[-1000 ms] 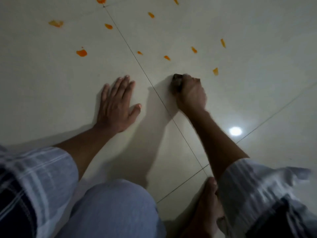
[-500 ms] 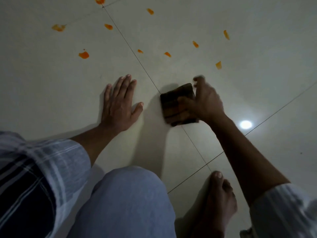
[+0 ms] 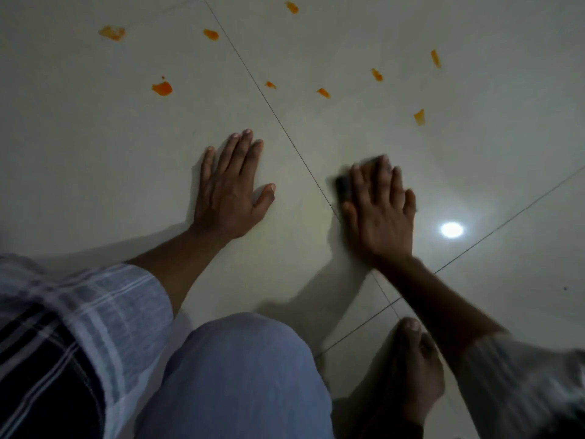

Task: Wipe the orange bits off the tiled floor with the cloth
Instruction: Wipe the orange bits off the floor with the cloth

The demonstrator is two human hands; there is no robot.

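Note:
Several orange bits lie scattered on the pale tiled floor (image 3: 95,153) ahead of me, among them one (image 3: 162,88) at the left, one (image 3: 323,92) in the middle and one (image 3: 419,117) nearest my right hand. My right hand (image 3: 380,207) lies flat, fingers straight, pressing the dark cloth (image 3: 343,185) onto the floor; only the cloth's left edge shows beside my index finger. My left hand (image 3: 229,191) rests flat on the tile, fingers spread, holding nothing.
Dark grout lines (image 3: 285,131) cross the floor and meet near my bare right foot (image 3: 411,369). My bent knee (image 3: 240,375) in blue trousers fills the lower middle. A bright lamp reflection (image 3: 451,229) shines on the tile right of my right hand.
My right hand first held the cloth bunched in a fist, then spread it out, and now lies flat on top of it. The left hand has stayed planted.

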